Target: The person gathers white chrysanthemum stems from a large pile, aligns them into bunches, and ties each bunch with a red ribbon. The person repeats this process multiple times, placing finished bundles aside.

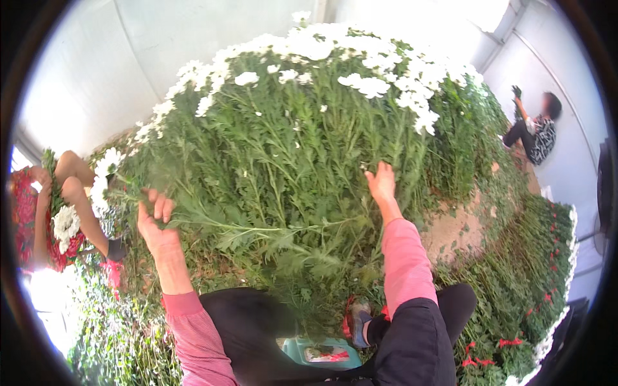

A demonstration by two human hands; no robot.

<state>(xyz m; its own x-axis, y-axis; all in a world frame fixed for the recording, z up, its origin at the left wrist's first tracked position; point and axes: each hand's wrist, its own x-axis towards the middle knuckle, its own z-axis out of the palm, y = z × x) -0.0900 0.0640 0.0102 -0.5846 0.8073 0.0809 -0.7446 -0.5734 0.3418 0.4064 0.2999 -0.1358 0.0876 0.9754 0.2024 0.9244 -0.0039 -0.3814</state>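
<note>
A large heap of white chrysanthemums (302,138) lies in front of me, with leafy green stems toward me and blooms along the far edge. My left hand (156,219) is closed round a few chrysanthemum stems at the heap's left side. White blooms (106,170) stick out beyond its fingers, and the leafy stems (257,229) stretch rightward across my front. Over the right part of the heap, my right hand (382,183) reaches in with thumb and fingers apart, close to the upright stems. Nothing shows in its grasp.
Between my legs sits a teal container (322,352) with red ties. Bundled chrysanthemums (528,270) with red ties lie at right. Far left, a seated person (80,193) is beside white blooms (65,225). Another person (539,132) sits by the right wall. Leaf litter covers the ground.
</note>
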